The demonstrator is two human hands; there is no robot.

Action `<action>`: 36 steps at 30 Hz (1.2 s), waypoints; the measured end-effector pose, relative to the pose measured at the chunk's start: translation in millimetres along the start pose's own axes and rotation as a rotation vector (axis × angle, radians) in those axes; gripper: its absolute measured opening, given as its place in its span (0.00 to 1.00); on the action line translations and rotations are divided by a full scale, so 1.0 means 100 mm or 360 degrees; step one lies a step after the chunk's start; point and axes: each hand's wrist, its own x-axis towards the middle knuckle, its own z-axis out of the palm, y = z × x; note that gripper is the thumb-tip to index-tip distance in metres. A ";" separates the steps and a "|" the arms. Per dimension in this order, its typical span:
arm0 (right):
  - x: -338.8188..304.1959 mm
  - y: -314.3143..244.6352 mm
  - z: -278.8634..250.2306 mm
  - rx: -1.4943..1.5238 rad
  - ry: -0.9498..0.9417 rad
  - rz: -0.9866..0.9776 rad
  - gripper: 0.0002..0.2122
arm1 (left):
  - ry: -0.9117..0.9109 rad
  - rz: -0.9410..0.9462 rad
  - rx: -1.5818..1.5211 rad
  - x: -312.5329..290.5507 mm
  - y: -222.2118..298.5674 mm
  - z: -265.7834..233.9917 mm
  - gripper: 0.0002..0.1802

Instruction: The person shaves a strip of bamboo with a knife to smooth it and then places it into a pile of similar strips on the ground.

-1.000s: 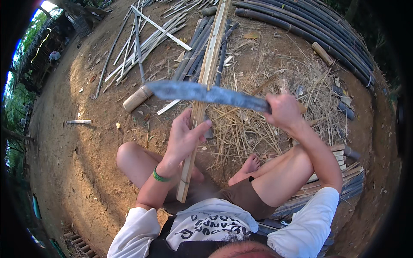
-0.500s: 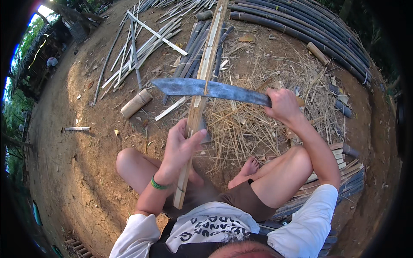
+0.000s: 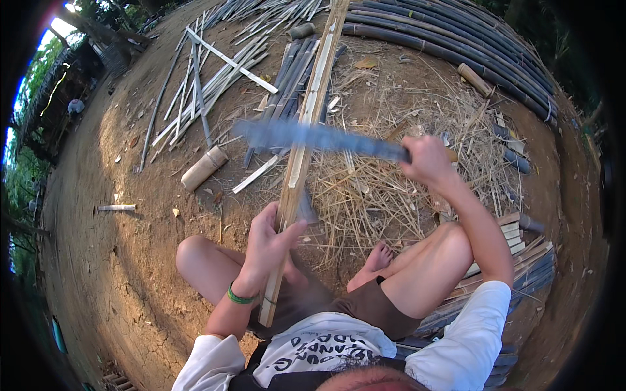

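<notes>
A long split bamboo strip [image 3: 315,85] runs from my lap away to the top of the view, its pale inner side facing up. My left hand [image 3: 267,238] grips it near its close end, thumb lying across the edge. In my right hand [image 3: 427,158] is the handle of a machete [image 3: 352,142], wrapped by closed fingers. The dark blade reaches leftward across the strip and is smeared by motion. Whether it touches the bamboo I cannot tell. Below the strip, a short grey piece [image 3: 306,207] stands partly hidden.
Bamboo shavings [image 3: 365,202] litter the ground ahead. Long dark bamboo poles [image 3: 450,49] lie at the far right, pale split strips [image 3: 228,62] at the far left. A short bamboo section [image 3: 205,167] rests left of the strip. Split pieces [image 3: 528,267] are stacked beside my right knee.
The machete blade has gone from sharp to blurred, with its tip slightly lower. The bamboo strip's near end has shifted a little left and down with my left hand.
</notes>
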 end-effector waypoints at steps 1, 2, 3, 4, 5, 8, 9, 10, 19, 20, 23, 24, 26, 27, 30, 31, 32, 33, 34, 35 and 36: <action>0.09 0.09 -0.03 0.0093 -0.0100 0.0286 0.06 | -0.0013 -0.0034 -0.0014 -0.03 0.01 0.00 0.15; 0.07 0.11 -0.05 0.0107 -0.0135 0.0344 0.07 | -0.0027 -0.0067 -0.0028 -0.06 0.05 0.01 0.15; 0.05 0.11 -0.07 0.0120 -0.0169 0.0403 0.07 | -0.0041 -0.0101 -0.0042 -0.09 0.07 0.01 0.15; 0.06 0.11 -0.12 0.0130 -0.0192 0.0453 0.07 | -0.0043 -0.0103 -0.0039 -0.09 0.09 0.01 0.16; -0.01 0.11 -0.02 0.0094 -0.0094 0.0168 0.06 | -0.0046 -0.0106 -0.0036 -0.09 0.10 0.01 0.16; -0.11 0.03 0.00 -0.0036 -0.0017 -0.0176 0.06 | -0.0044 -0.0122 0.0010 -0.12 0.09 0.00 0.16; -0.09 0.06 0.01 -0.0013 0.0005 -0.0069 0.06 | -0.0041 -0.0129 0.0032 -0.12 0.09 -0.01 0.16; -0.07 0.11 0.00 0.0005 0.0009 0.0034 0.05 | -0.0044 -0.0130 -0.0035 -0.12 0.10 0.00 0.16; -0.07 0.05 -0.04 -0.0075 -0.0061 0.0041 0.06 | 0.0012 -0.0157 -0.0071 -0.17 0.06 -0.05 0.15; -0.02 0.11 -0.07 -0.0069 -0.0032 0.0125 0.06 | -0.0012 -0.0192 -0.0067 -0.21 0.05 -0.08 0.15; 0.07 0.35 -0.20 0.0167 0.0112 0.0564 0.06 | -0.0063 -0.0236 -0.0071 -0.29 0.05 -0.12 0.15; 0.06 0.40 -0.21 0.0166 0.0173 0.0625 0.07 | -0.0080 -0.0240 -0.0075 -0.30 0.05 -0.12 0.14; 0.01 0.21 -0.18 0.0160 -0.0059 0.0395 0.07 | -0.0039 -0.0155 -0.0052 -0.27 -0.03 -0.16 0.13; -0.02 0.13 -0.15 0.0044 -0.0086 0.0159 0.06 | -0.0023 -0.0116 -0.0037 -0.26 -0.05 -0.16 0.13; -0.04 0.15 -0.17 0.0023 -0.0092 0.0218 0.06 | -0.0077 -0.0169 -0.0003 -0.30 -0.01 -0.15 0.11; 0.00 0.25 -0.20 0.0119 -0.0081 0.0458 0.06 | -0.0066 -0.0216 0.0013 -0.34 -0.01 -0.14 0.11; 0.04 0.33 -0.25 0.0205 -0.0064 0.0696 0.07 | -0.0059 -0.0255 0.0024 -0.37 -0.01 -0.13 0.11; 0.04 0.38 -0.30 0.0178 0.0047 0.0804 0.08 | -0.0052 -0.0294 0.0034 -0.40 -0.01 -0.13 0.11; 0.03 0.39 -0.27 0.0207 0.0068 0.0707 0.08 | -0.0058 -0.0302 0.0052 -0.41 0.00 -0.15 0.11; -0.02 0.40 -0.23 0.0222 0.0086 0.0611 0.08 | -0.0072 -0.0308 0.0059 -0.41 -0.01 -0.16 0.11; -0.08 0.39 -0.20 0.0235 0.0103 0.0515 0.08 | -0.0087 -0.0314 0.0066 -0.40 0.00 -0.15 0.12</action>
